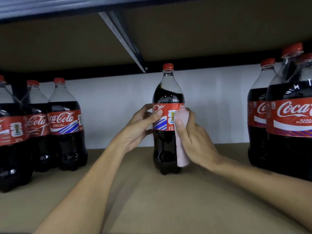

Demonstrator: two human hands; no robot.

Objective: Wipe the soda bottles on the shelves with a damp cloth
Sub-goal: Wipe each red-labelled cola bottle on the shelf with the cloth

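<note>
A tall cola bottle [166,146] with a red cap and red label stands upright alone in the middle of the brown shelf board [152,200]. My left hand [142,128] grips the bottle's left side at the label, thumb across the front. My right hand [194,141] holds a folded pale pink cloth [181,141] and presses it against the bottle's right side, from the label down toward the base.
Three more cola bottles [65,125] stand grouped at the left of the shelf, and three others [290,119] at the right. A white back wall [118,107] closes the shelf. The upper shelf's underside with a metal brace [123,41] hangs overhead.
</note>
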